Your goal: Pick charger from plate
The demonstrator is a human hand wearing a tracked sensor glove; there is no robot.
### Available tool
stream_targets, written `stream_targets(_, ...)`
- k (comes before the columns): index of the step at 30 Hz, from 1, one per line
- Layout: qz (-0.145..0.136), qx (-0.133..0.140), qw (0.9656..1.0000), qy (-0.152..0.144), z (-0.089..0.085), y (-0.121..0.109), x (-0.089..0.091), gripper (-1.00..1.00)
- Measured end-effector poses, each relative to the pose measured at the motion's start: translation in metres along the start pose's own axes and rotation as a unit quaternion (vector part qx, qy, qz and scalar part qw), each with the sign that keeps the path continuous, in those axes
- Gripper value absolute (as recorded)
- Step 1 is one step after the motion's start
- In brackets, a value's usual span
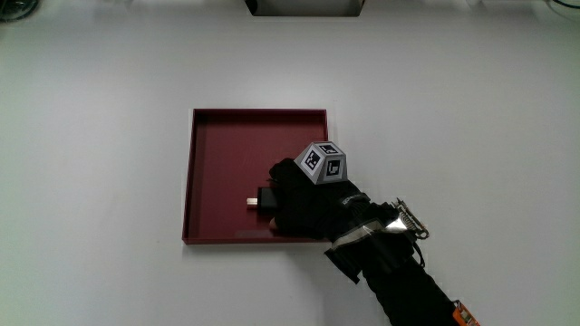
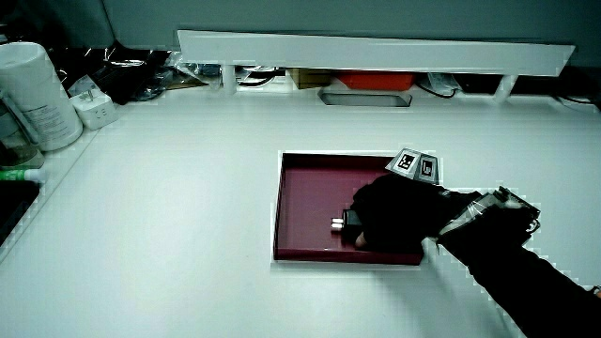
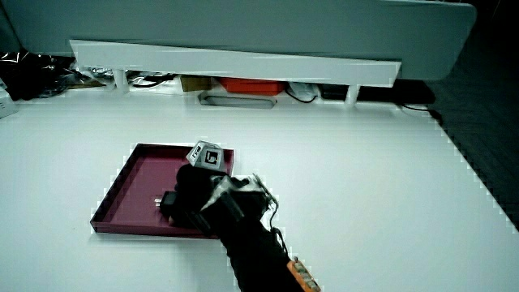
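Observation:
A dark red square plate (image 1: 192, 172) lies flat on the white table and shows in both side views (image 2: 279, 202) (image 3: 113, 195). A small black charger (image 1: 265, 198) with metal prongs rests low in the plate, close to the rim nearest the person; both side views show it (image 2: 347, 222) (image 3: 168, 201). The black-gloved hand (image 1: 294, 195) reaches over the plate's near corner, its fingers curled around the charger's body, and only the charger's pronged end sticks out. The patterned cube (image 1: 323, 163) sits on the back of the hand. The forearm runs back toward the person.
A low white partition (image 2: 376, 47) (image 3: 235, 61) runs along the table's far edge, with a red-orange object (image 2: 376, 82) and cables under it. In a side view, a white cylindrical container (image 2: 38, 94) and a white plug adapter (image 2: 94, 108) stand at the table's edge.

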Motion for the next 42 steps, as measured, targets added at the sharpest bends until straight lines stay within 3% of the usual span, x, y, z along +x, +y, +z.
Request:
stream_targets(6, 0.013, 0.026, 0.9996, -0.004, 0.002, -0.004, -0.007, 0.54)
stream_targets(8, 0.012, 0.033, 0.9992, -0.019, 0.001, -0.004, -0.008, 0.62)
stream_targets(17, 0.017, 0.046, 0.9984, -0.028, 0.002, -0.005, -0.012, 1.00)
stream_targets(27, 0.044, 0.054, 0.9973, -0.022, 0.010, -0.015, -0.016, 1.00)
stream_targets(34, 0.067, 0.066, 0.9952, -0.028, 0.030, -0.038, -0.025, 1.00)
stream_targets(37, 0.079, 0.065, 0.9946, -0.021, 0.036, -0.050, -0.023, 1.00)
stream_targets(38, 0.094, 0.061, 0.9937, -0.004, 0.037, -0.052, -0.020, 1.00)
stream_targets(40, 0.126, 0.063, 0.9895, 0.031, 0.038, -0.057, -0.012, 1.00)
stream_targets(41, 0.139, 0.079, 0.9871, 0.010, 0.043, -0.064, -0.012, 1.00)
stream_targets(42, 0.124, 0.071, 0.9893, 0.032, 0.046, -0.072, -0.011, 1.00)
